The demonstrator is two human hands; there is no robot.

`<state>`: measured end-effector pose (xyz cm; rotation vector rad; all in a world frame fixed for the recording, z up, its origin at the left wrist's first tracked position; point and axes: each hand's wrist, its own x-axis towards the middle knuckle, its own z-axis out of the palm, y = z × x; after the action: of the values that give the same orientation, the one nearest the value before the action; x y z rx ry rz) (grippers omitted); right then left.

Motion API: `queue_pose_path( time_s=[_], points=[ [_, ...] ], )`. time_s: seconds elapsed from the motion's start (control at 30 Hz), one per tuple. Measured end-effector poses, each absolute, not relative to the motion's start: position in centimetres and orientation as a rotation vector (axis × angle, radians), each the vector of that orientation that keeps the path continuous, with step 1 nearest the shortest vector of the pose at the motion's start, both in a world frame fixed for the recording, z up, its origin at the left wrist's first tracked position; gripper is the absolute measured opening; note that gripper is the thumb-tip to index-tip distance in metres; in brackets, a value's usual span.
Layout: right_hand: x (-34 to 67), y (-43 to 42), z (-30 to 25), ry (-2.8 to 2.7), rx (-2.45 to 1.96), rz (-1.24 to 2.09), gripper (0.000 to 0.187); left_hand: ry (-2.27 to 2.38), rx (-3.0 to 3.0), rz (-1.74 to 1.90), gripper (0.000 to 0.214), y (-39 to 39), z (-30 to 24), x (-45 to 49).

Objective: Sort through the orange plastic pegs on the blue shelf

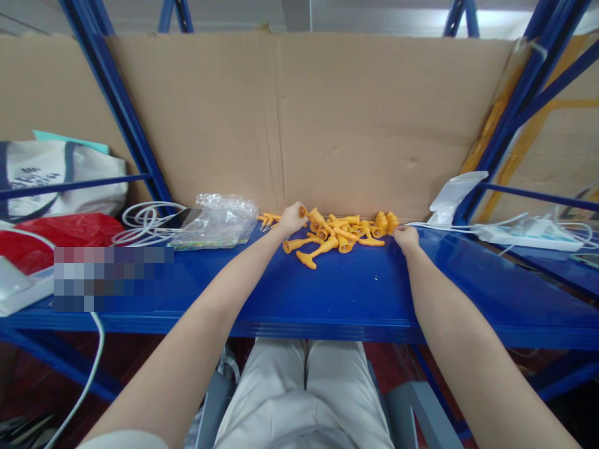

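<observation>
Where the cardboard [374,125] rose behind the blue table [327,293], a heap [334,226] of yellow pieces lay near its foot, between the two hands and well back from the table's front edge. The left hand [292,221] reached to the heap's left end, fingers drawn in around one piece, the held piece [303,212], whose cup-like end showed past them and seemed to face right. The right hand [406,238] was at the heap's other end, fingers gathered narrow just beside the ridged pair [392,222]; whether it gripped anything could not be told.

Good handling seemed to call for a light hold with the left and a lift straight up, since the pieces lay crossed and a crosspiece could have dragged neighbours along. The right looked best used as a stop against the heap spreading.

The front piece [320,251] lay flat, its long axis slanting from near left to far right, crosspiece at the near end. Just beyond its left side, the flared piece [299,244] pointed its mouth left, its shaft running right and slightly back. The held piece's axis was mostly hidden.
</observation>
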<state>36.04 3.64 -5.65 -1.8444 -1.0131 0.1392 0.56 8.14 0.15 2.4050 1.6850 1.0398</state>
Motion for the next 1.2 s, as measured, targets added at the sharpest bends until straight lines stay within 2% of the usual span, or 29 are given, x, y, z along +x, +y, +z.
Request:
queue_pose_path(
  time_s=[0.27,0.63,0.87,1.03,1.2],
  points=[
    [35.9,3.4,-5.5,-1.013,-1.857,0.138,0.014,1.557,2.114,1.542,0.019,9.1,0.2,1.1],
    [35.1,3.5,-4.5,-1.024,-1.893,0.038,0.017,1.25,1.751,1.957,0.034,11.2,0.7,0.7],
    [32.3,3.4,-1.2,-1.042,-1.639,-0.081,0.019,1.021,1.907,1.992,0.049,10.9,1.0,0.5],
    [27.9,3.3,1.4,-1.299,-1.304,0.01,0.014,1.109,2.307,1.771,0.059,6.6,1.5,1.3],
    [22.1,1.5,2.0,-1.708,-0.923,0.402,0.042,1.139,2.714,1.529,0.075,2.8,0.2,2.0]
  ],
)
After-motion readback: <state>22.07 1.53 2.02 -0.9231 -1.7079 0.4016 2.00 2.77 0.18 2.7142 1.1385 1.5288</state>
